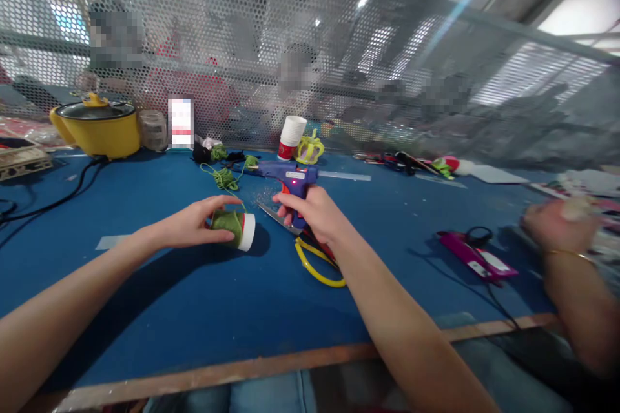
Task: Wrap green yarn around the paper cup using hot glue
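Observation:
My left hand (196, 222) is closed around a paper cup (237, 228) lying on its side on the blue table (194, 310); green yarn is wound round the cup and its white rim faces right. My right hand (317, 213) grips the handle of a blue glue gun (285, 174), whose nozzle points left and whose red light glows. A strand of green yarn (223, 177) trails from the cup towards the back. Scissors with yellow handles (310, 258) lie under my right wrist.
A yellow pot (99, 126) and jar stand back left, with black cables (43, 203) beside them. Stacked paper cups (290, 137) and a yellow-green yarn basket (310, 150) sit by the mesh screen. A pink tool (477, 258) lies right, near another person's hand (552, 226).

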`<action>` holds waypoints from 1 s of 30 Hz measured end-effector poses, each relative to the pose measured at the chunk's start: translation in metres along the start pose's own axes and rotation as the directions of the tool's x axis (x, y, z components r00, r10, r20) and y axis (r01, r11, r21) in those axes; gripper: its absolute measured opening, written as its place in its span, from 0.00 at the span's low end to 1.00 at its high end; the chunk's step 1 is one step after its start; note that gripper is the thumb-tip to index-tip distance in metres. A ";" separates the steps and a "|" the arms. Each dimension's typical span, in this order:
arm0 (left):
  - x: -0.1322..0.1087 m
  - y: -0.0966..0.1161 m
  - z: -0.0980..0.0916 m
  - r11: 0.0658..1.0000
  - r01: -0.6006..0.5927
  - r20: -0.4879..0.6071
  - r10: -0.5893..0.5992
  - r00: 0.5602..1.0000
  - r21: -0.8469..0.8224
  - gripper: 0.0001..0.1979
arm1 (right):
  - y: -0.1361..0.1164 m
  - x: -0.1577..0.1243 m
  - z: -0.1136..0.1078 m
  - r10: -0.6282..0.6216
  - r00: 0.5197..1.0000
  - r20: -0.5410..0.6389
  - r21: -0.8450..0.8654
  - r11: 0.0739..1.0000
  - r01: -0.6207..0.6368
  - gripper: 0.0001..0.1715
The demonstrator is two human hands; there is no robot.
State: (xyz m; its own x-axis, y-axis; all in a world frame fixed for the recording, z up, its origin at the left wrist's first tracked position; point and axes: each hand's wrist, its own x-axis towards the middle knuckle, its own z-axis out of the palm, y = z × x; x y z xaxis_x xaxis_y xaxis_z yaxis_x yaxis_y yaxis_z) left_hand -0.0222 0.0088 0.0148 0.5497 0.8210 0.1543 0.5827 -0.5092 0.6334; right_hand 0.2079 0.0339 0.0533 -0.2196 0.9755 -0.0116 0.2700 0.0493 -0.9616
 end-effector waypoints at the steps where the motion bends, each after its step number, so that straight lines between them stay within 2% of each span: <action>1: 0.000 0.000 0.000 0.999 -0.031 0.014 0.030 0.999 0.027 0.25 | 0.001 -0.002 0.006 -0.002 1.000 0.005 0.055 0.998 0.001 0.05; 3: 0.001 0.001 0.002 0.995 -0.042 0.023 0.040 0.999 0.088 0.22 | 0.006 -0.003 0.016 0.009 1.000 0.014 0.157 0.988 -0.011 0.06; 5: 0.002 0.002 0.003 0.994 -0.011 -0.020 0.013 1.000 0.107 0.21 | 0.016 -0.001 0.025 0.019 1.000 0.015 0.205 0.979 -0.022 0.06; 10: 0.005 0.004 0.008 0.998 0.059 -0.098 -0.055 0.994 0.038 0.21 | 0.036 0.001 0.041 -0.064 0.998 -0.008 0.218 0.974 0.064 0.10; 12: 0.006 0.007 0.011 0.994 0.105 -0.125 -0.101 0.987 0.027 0.21 | 0.039 0.001 0.046 -0.057 0.998 -0.036 0.205 0.977 0.063 0.11; 14: 0.006 0.010 0.015 0.985 0.172 -0.174 -0.170 0.970 -0.004 0.20 | 0.039 0.001 0.050 -0.030 0.998 -0.051 0.206 0.978 0.039 0.12; 16: 0.007 0.013 0.020 0.967 0.252 -0.254 -0.251 0.934 -0.030 0.20 | 0.039 0.000 0.052 -0.010 0.999 -0.054 0.221 0.975 0.021 0.13; 18: 0.008 0.014 0.023 0.963 0.267 -0.317 -0.265 0.911 -0.041 0.18 | 0.039 0.000 0.053 0.003 0.999 -0.054 0.235 0.972 0.010 0.12; 23: 0.007 0.011 0.024 0.999 0.046 -0.413 -0.046 0.910 -0.009 0.08 | 0.040 0.001 0.053 0.033 0.999 -0.039 0.295 0.955 -0.020 0.12; 26: 0.008 0.009 0.023 0.999 -0.037 -0.397 0.038 0.917 0.010 0.06 | 0.040 0.001 0.052 0.059 0.998 -0.017 0.347 0.936 -0.050 0.11; 30: 0.009 0.008 0.021 0.990 -0.075 -0.335 0.112 0.936 0.122 0.06 | 0.039 0.001 0.051 0.078 0.997 -0.004 0.389 0.918 -0.070 0.11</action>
State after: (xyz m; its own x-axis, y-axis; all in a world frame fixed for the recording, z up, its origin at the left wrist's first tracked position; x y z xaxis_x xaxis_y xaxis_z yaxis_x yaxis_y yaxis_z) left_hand -0.0001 0.0063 0.0057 0.3795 0.7973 0.4693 0.6081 -0.5973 0.5230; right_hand 0.1704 0.0254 0.0013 -0.1946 0.9772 -0.0852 -0.1016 -0.1064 -0.9891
